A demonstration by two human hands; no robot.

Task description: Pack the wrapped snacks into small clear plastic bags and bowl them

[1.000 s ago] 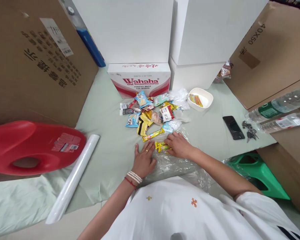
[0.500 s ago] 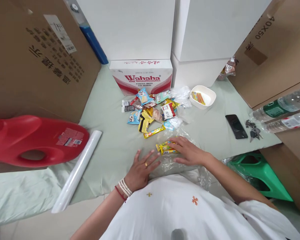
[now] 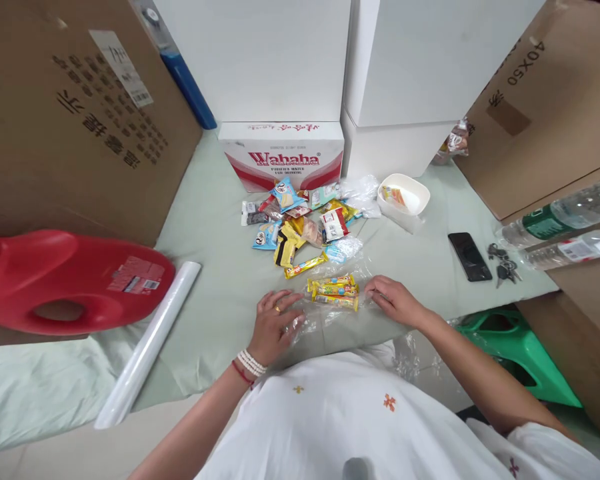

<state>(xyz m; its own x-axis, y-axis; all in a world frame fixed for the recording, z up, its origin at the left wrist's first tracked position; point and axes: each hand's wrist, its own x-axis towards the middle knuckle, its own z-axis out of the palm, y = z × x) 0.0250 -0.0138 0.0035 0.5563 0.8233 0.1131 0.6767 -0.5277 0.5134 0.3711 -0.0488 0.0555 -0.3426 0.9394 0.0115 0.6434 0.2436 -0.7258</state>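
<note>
Several yellow snack sticks (image 3: 336,291) lie side by side on a thin sheet of clear plastic film (image 3: 325,320) near the table's front edge. My left hand (image 3: 275,327) is at the film's left side, the film caught between thumb and fingers. On the right, my right hand (image 3: 397,301) pinches the film's edge with its fingertips. One more yellow stick (image 3: 305,265) lies by itself just behind the group. Beyond it is a heap of small wrapped snacks (image 3: 300,223) in mixed colours.
A Wahaha carton (image 3: 285,157) stands behind the heap. Right of it are a white bowl (image 3: 420,197) holding a few sticks, a phone (image 3: 470,257), keys (image 3: 503,265) and plastic bottles (image 3: 555,223). A red jug (image 3: 80,280) and a white roll (image 3: 150,343) lie left.
My right hand has moved off the yellow sticks to the right and now grips the film's edge. My left hand has drawn slightly left, its fingers closing on the film.
</note>
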